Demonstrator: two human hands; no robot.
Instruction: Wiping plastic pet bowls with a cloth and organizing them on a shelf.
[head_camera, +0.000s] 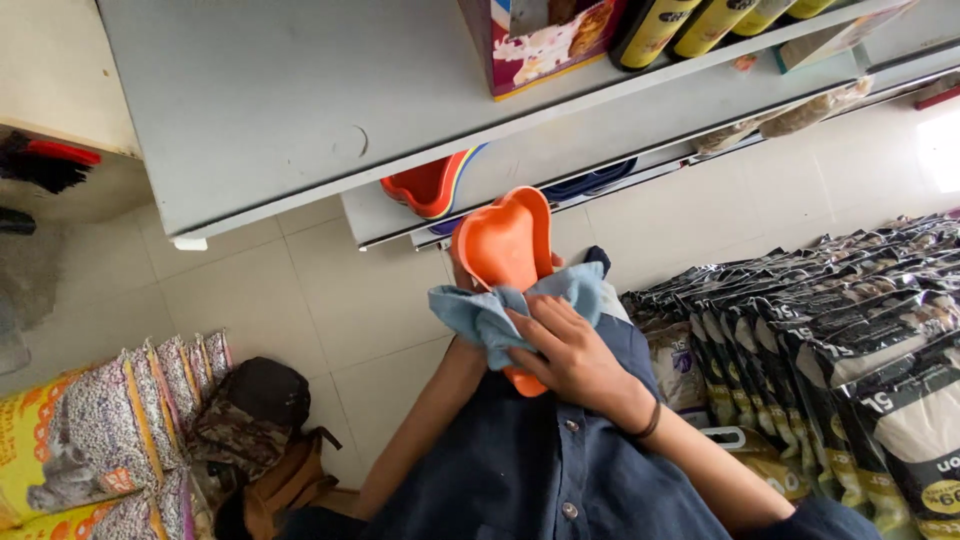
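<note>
Orange plastic dish (508, 245), smooth, glossy and lobed rather like a heart, is standing tilted on edge against the person's chest, its hollow side facing up toward the camera. A soft, crumpled light-blue cloth (490, 318) is lying across the lower half of the dish. The right hand (572, 352) is pressing flat on this cloth, fingers curled over the folds and bearing on the dish beneath; a thin dark band is circling its wrist. The left hand (462, 272) is mostly hiding behind the dish and cloth, appearing to grip the dish's edge from behind, though exactly how its fingers are closing cannot be told.

Above the hands, a flat grey metal shelf (300, 110) is jutting out, and a stack of similar red and blue dishes (432, 186) is sitting on the lower shelf just beyond the orange one. To the right of the right hand, shiny dark plastic bags (830, 320) are lying in overlapping rows. Left of the left arm, a camouflage-patterned fabric backpack (250, 410) is resting on pale floor tiles beside printed yellow sacks (90, 440).
</note>
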